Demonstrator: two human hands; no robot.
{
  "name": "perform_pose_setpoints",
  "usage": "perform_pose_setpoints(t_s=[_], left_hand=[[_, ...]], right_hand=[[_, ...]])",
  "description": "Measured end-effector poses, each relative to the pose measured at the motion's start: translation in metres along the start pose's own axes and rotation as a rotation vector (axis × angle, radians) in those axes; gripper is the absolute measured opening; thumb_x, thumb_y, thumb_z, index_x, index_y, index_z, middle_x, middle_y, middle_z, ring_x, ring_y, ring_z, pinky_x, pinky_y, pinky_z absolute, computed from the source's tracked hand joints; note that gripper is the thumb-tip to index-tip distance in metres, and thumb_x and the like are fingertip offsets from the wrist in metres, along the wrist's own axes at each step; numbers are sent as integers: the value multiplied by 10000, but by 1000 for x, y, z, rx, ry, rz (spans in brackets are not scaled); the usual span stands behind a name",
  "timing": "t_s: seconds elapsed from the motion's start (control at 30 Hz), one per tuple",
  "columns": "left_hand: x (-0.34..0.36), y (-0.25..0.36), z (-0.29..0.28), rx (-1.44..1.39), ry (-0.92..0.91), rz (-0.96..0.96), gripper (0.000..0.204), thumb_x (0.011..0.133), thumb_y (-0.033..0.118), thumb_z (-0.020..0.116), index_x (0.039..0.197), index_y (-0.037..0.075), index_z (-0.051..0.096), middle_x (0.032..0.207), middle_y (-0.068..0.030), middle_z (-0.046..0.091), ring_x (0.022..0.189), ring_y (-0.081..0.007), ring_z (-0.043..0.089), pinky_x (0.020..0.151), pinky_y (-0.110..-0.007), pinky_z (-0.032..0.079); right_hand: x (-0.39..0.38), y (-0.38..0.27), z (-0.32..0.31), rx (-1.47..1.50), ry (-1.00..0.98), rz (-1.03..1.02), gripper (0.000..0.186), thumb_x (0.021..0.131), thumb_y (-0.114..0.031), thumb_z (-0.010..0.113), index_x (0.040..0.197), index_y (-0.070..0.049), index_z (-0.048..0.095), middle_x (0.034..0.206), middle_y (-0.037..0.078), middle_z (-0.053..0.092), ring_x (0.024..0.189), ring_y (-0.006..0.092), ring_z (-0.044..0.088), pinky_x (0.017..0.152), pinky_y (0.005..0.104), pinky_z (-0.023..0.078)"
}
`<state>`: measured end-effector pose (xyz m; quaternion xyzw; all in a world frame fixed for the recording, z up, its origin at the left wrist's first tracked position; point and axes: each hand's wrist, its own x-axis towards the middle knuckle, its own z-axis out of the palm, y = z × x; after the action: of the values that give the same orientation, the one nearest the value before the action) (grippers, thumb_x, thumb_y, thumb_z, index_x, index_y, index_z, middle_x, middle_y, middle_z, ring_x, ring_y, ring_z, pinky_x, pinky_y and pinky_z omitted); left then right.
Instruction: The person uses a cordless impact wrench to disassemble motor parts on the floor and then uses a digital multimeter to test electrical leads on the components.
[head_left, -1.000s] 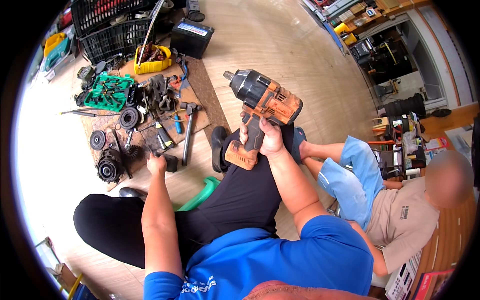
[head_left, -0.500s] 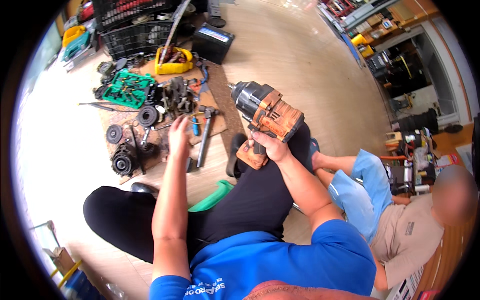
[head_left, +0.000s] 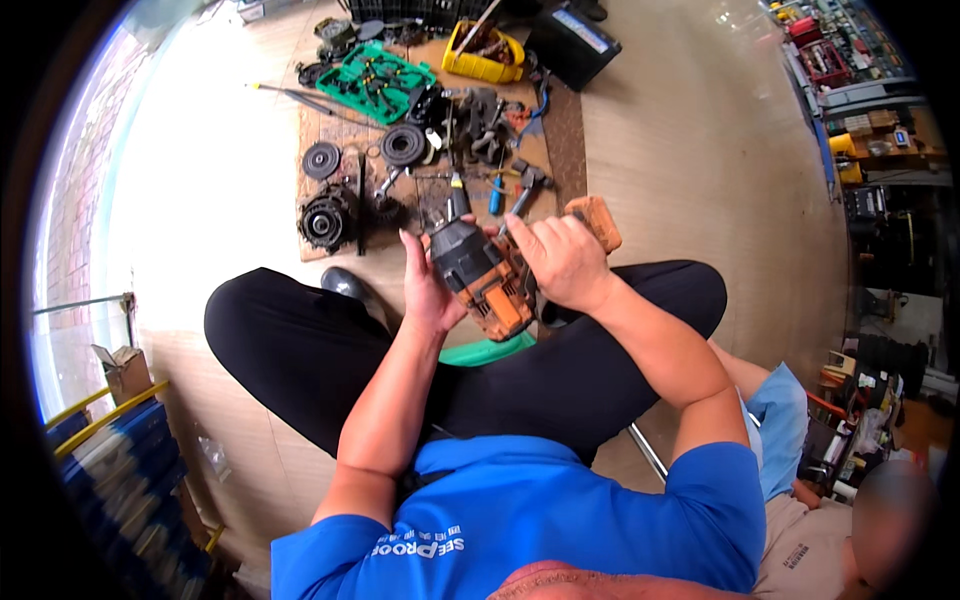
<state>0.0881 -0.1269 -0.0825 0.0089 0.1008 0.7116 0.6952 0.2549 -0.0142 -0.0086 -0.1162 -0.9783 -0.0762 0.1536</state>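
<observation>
A black and orange cordless impact wrench (head_left: 482, 285) is between my hands above my lap. It tilts with its nose toward the parts and its orange battery (head_left: 596, 224) toward the right. My right hand (head_left: 568, 258) is closed round its handle. My left hand (head_left: 432, 297) cradles the front housing from the left, palm up with the thumb raised; its other fingers are mostly hidden beneath the tool. A dark socket-like piece (head_left: 459, 200) shows at the nose; I cannot tell whether it is attached.
Ahead lies a cardboard sheet (head_left: 318, 172) with a green tool case (head_left: 372, 84), a round pulley (head_left: 404, 146), an alternator-like part (head_left: 328, 220) and a hammer (head_left: 528, 184). Behind stand a yellow bin (head_left: 484, 66) and a black battery (head_left: 572, 46). A person in blue shorts (head_left: 778, 415) sits at right.
The impact wrench has moved down and turned, its battery now at upper right. My left hand has come from beside the parts to the tool. The view has swung left.
</observation>
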Motion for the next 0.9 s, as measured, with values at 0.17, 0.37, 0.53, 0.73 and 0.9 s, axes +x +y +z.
perform_pose_setpoints(t_s=[0.17, 0.37, 0.53, 0.73, 0.9], left_hand=[[11, 1, -18, -80, -60, -37, 827, 910, 746, 217, 1289, 59, 477, 1243, -189, 564, 1108, -339, 591, 934, -502, 502], [19, -1, -35, -28, -22, -22, 786, 933, 719, 197, 1277, 71, 479, 1249, -185, 561, 1115, -332, 587, 948, -485, 496], [21, -3, -35, 27, -8, -6, 766, 944, 699, 213, 1274, 62, 481, 1259, -184, 556, 1124, -317, 582, 966, -458, 486], [24, -6, -40, 34, -24, -27, 760, 930, 715, 262, 1291, 80, 472, 1272, -179, 543, 1144, -326, 563, 969, -476, 477], [28, -8, -36, 76, -29, -21, 730, 951, 678, 269, 1278, 62, 483, 1257, -181, 559, 1130, -308, 579, 971, -452, 483]], right_hand=[[2, -3, 12, -38, -63, 60, 529, 787, -69, 558, 1302, 41, 520, 738, 52, 492, 659, 203, 512, 632, 334, 414], [-3, 2, 26, -19, -160, 98, 454, 814, -105, 550, 1257, -9, 563, 758, 36, 534, 694, 195, 545, 654, 331, 420], [-5, 8, 33, 44, -148, 116, 325, 811, -116, 563, 1125, -33, 586, 744, 21, 538, 696, 175, 558, 645, 318, 415], [-10, 9, 34, 99, -168, 145, 275, 756, -91, 576, 1025, -36, 575, 764, 58, 535, 710, 218, 551, 664, 341, 421], [-14, 12, 38, 107, -196, 147, 235, 798, -107, 563, 1027, -56, 579, 734, 32, 527, 704, 202, 559, 659, 341, 412]])
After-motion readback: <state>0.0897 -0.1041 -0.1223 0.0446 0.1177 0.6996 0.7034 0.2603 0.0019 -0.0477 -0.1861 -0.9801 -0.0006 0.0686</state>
